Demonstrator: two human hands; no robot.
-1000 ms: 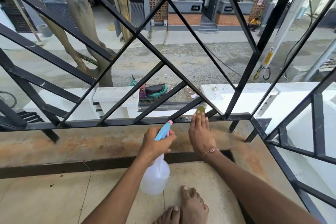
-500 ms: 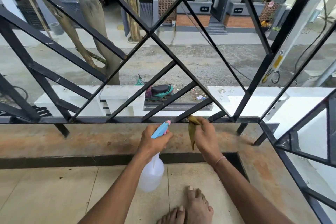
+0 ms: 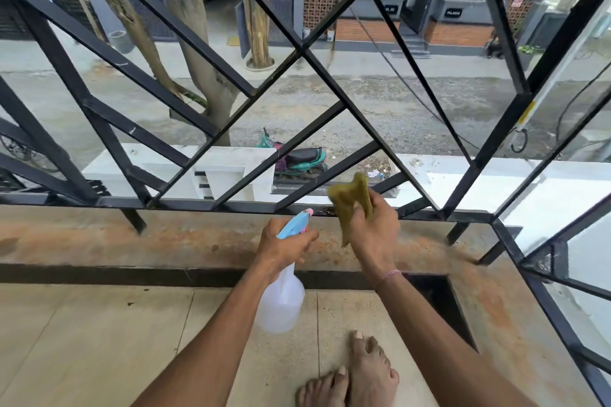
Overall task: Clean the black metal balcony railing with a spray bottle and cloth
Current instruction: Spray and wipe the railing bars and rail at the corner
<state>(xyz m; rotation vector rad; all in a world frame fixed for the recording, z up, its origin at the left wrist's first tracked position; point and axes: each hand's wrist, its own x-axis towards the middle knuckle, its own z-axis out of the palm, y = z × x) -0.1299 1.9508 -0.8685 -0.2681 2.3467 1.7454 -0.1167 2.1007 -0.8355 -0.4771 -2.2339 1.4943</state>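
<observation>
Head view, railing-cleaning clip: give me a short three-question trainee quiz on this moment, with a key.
1. True or false: the right hand holds the olive cloth.
2. What does the left hand grip? A) a brush B) the spray bottle C) a railing bar
3. Fill in: the bottle's nozzle points toward the railing's ____ horizontal bar.

Key: 1 true; 2 B; 3 bottom.

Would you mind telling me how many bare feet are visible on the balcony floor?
2. Both are at the bottom edge on the tiled floor: the smaller-looking foot left, the other foot beside it, right. Heels are cut off.
</observation>
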